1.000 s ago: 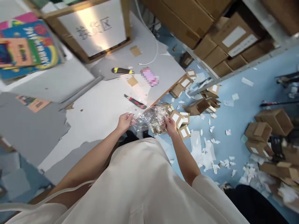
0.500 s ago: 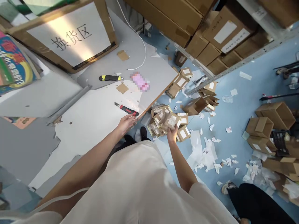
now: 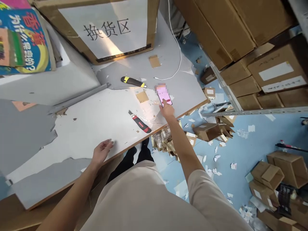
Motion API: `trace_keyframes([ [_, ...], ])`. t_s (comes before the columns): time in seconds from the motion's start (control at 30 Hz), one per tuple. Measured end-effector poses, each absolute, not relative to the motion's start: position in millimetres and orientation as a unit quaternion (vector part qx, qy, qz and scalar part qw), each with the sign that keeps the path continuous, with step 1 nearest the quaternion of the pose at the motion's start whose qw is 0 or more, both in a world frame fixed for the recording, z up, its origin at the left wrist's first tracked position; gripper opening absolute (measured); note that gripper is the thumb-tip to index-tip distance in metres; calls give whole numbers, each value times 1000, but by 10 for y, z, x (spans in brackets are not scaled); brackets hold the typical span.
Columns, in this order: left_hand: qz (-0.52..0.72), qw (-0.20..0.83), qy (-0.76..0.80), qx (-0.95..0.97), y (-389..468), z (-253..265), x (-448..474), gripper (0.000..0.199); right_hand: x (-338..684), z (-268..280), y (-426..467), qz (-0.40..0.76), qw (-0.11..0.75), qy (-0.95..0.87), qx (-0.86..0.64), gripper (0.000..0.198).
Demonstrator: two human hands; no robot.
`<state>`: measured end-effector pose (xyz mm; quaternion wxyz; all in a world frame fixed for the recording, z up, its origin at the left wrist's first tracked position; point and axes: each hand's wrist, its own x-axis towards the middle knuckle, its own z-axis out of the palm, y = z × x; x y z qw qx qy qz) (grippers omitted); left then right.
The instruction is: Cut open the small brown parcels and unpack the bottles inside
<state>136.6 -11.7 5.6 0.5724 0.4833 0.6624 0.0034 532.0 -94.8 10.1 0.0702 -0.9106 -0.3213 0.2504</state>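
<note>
My right hand reaches over the table and has a fingertip on the pink screen of a phone, part of which is blurred out. The phone lies flat and is not gripped. My left hand is above the table's front edge, its fingers loosely bent and apart, with nothing in them. Between the hands lies a red and black utility knife, blade toward the back left. Farther back is a yellow and black utility knife. A small cardboard piece lies between the knives.
A cardboard box with a Chinese sign stands at the table's back, left of a white cable. Shelved cartons rise on the right. Below the table edge are small boxes and plastic wrap; paper scraps litter the blue floor.
My right hand has let go of the plastic-wrapped box near the floor and moved up to the phone. My left hand has moved left, away from the red knife. The view has shifted.
</note>
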Motion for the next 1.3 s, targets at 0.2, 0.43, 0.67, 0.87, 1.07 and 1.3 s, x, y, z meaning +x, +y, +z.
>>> trace_keyframes([
  [0.2,-10,551,648,525,-238,65,1235,73,5356,34,-770,249,36,-316,-915,54],
  [0.43,43,525,685,504,-301,209,935,77,5011,324,-717,226,76,-395,-887,46],
  [0.67,215,495,713,448,-490,453,271,69,3697,787,-57,275,94,-658,-695,46],
  [0.87,337,502,710,360,-945,775,-479,70,2152,1348,25,305,10,-827,-472,46],
  [1.07,419,465,731,271,-1805,688,-1566,75,796,1556,-320,287,-62,-896,-334,43],
  [1.3,248,447,831,219,-3038,173,-3184,68,-969,1390,-848,220,-187,-936,-202,42],
])
